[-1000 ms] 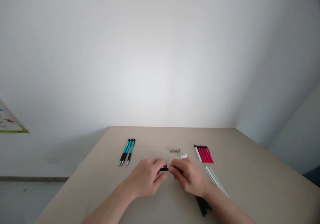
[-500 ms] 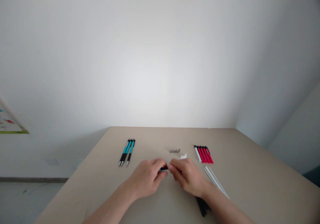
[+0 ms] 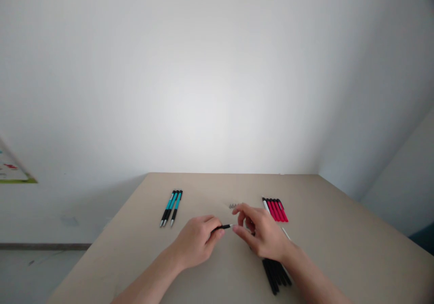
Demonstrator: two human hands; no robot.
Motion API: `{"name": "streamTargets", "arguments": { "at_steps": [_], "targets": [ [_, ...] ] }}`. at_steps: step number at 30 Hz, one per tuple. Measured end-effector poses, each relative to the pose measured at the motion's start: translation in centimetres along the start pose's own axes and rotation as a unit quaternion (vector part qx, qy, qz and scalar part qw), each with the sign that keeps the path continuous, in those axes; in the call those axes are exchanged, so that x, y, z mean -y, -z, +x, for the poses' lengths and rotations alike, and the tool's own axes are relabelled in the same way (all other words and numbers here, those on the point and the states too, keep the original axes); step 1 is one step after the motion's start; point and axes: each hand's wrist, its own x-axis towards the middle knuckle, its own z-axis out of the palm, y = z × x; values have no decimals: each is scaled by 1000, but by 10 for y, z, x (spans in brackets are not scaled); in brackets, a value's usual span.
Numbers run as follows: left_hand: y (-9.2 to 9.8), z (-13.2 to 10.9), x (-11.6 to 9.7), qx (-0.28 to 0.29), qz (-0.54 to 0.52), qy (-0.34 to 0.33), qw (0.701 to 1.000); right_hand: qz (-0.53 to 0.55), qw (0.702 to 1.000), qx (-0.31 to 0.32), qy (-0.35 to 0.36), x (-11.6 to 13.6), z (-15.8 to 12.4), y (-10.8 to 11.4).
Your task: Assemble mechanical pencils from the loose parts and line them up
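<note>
Black tubes (image 3: pixel 276 274) laid loosely together on the table (image 3: pixel 190 283), nearer than the right hand and partly under its wrist. Slim black pen piece (image 3: pixel 224 226) clamped between thumb and fingers of the left hand (image 3: pixel 200 238), its pale tip pointed at the right thumb; contact can't be told. Right hand (image 3: pixel 259 231): forefinger and thumb parted, other fingers curled; grip underneath can't be told. Beyond the right hand, springs (image 3: pixel 233 206) partly covered, red barrels (image 3: pixel 278 210) lined up. Teal pens (image 3: pixel 172 208) grouped beyond the left hand.
</note>
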Motion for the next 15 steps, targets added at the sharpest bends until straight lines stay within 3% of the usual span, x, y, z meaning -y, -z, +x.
{"name": "streamTargets", "arguments": {
  "at_steps": [4, 9, 15],
  "targets": [
    [-1, -1, -3, 33, -15, 4, 999, -33, 996, 59, 50, 8, 2, -10],
    [0, -1, -5, 16, -40, 27, 999, -50, 995, 66, 59, 9, 3, -13],
    [-2, 2, -4, 18, -33, -25, 999, -72, 994, 75, 42, 11, 3, -13]
  ]
}}
